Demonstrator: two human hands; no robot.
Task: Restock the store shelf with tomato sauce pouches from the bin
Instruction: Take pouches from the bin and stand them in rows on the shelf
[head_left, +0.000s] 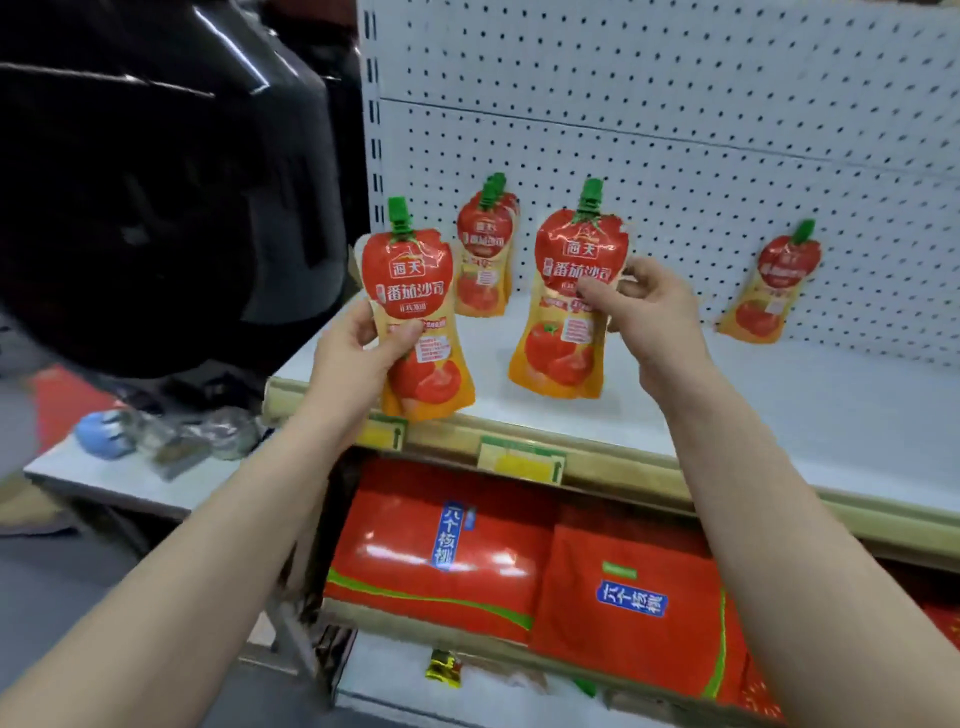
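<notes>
Left grip (358, 340) holds one tomato sauce pouch (415, 291) upright before the shelf (779, 400) front edge. The right grip (657, 322) pinches a second pouch (561, 353) upright over the shelf, near more pouches (485, 260) leaning at the pegboard (675, 130).

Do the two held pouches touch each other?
Apart: the head view shows bare shelf between the left-held pouch and the right-held pouch.
</notes>
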